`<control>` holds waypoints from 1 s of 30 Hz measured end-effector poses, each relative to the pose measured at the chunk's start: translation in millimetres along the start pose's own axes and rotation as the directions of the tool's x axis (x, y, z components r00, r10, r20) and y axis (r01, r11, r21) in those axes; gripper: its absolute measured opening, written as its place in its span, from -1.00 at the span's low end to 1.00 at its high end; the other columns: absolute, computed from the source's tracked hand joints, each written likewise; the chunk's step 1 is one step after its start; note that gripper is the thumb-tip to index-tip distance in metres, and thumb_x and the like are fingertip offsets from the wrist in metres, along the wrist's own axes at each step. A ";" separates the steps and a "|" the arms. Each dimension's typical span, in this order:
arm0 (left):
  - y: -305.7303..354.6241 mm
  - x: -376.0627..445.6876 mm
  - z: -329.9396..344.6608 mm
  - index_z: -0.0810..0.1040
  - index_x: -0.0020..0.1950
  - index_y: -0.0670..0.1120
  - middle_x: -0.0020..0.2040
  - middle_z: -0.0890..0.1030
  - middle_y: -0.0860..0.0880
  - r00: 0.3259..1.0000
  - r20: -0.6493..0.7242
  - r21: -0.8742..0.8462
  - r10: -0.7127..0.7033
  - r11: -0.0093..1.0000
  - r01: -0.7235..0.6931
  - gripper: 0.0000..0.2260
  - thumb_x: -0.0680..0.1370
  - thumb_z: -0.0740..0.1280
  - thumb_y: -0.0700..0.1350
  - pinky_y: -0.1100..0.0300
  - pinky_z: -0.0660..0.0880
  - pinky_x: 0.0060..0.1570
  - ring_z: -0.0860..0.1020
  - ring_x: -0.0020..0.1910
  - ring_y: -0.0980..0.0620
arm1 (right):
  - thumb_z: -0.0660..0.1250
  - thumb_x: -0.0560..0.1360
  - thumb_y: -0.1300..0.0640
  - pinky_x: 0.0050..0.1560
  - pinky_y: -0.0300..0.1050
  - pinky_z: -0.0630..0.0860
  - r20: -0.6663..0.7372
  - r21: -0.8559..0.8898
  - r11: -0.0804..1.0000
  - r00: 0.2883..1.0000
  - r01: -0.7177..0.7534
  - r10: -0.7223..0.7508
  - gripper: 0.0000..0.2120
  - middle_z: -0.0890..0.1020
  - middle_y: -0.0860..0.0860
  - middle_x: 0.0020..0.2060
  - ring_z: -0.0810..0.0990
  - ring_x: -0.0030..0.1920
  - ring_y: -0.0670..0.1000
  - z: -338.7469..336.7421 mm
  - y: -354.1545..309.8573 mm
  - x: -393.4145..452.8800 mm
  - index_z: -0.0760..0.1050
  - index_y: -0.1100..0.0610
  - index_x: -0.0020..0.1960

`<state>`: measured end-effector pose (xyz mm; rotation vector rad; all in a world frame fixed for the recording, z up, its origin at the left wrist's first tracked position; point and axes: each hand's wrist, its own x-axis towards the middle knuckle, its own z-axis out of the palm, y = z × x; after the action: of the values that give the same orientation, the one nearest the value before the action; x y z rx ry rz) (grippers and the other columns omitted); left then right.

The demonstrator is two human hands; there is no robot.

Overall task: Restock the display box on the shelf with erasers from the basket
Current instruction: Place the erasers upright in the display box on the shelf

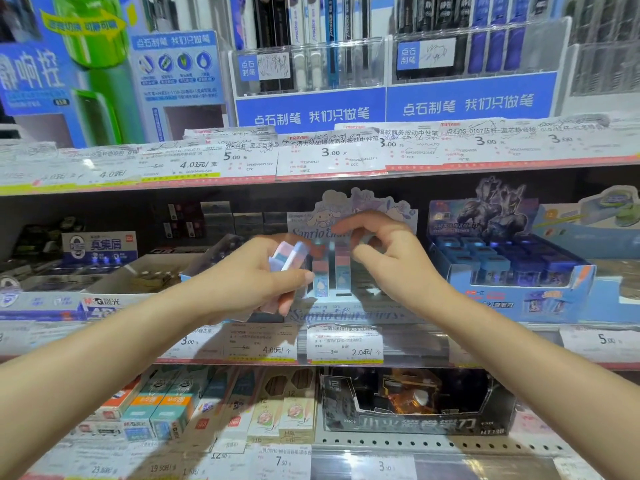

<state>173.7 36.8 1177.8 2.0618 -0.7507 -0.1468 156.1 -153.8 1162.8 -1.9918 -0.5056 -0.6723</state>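
Observation:
The display box with cartoon characters on its back card stands on the middle shelf. Two pastel erasers stand upright in it, pink on top and blue below. My left hand is just left of the box and holds a bunch of several pastel erasers. My right hand hovers over the box's back right, fingers curled and apart, nothing visible in them. The basket is not in view.
A blue box of small sharpeners stands right of the display box, a white open carton to its left. Price tags line the shelf edge. Pen displays fill the shelf above, pencil boxes the shelf below.

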 end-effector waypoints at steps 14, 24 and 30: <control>5.1 2.1 0.3 0.56 -0.32 -0.12 -0.52 0.42 -0.07 0.984 -0.165 -0.087 0.066 0.993 -0.081 -0.71 0.25 0.56 0.04 0.29 0.18 -0.54 0.26 -0.56 0.06 | 0.35 0.43 0.30 -0.23 -0.35 0.54 0.138 0.286 0.952 0.988 -0.107 0.069 -0.91 0.61 0.04 -0.28 0.57 -0.32 -0.12 -8.9 -21.9 6.1 0.50 0.14 -0.14; 7.5 6.3 11.1 0.62 -0.34 -0.12 -0.57 0.43 0.01 0.983 -0.184 -0.221 0.004 0.974 -0.046 -0.87 0.43 0.43 -0.22 0.33 0.13 -0.56 0.21 -0.60 0.11 | 0.34 0.44 0.30 -0.22 -0.31 0.55 0.091 0.336 0.938 0.994 -0.082 0.054 -0.80 0.56 0.01 -0.28 0.58 -0.31 -0.11 -5.0 -15.9 -3.2 0.47 0.02 -0.05; 8.5 9.6 11.7 0.63 -0.20 -0.17 -0.53 0.45 -0.15 0.967 -0.242 -0.018 0.077 0.996 -0.084 -0.86 0.48 0.38 -0.12 0.37 0.19 -0.59 0.25 -0.66 0.16 | 0.34 0.43 0.34 -0.15 -0.18 0.58 0.034 0.251 0.968 0.999 -0.016 0.008 -0.63 0.54 -0.02 -0.25 0.58 -0.31 -0.06 -6.3 -9.1 -5.7 0.41 -0.10 0.03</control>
<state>173.1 19.5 1179.4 1.9745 -0.6758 0.1362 144.7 -155.5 1167.6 -1.7677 -0.5693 -0.5399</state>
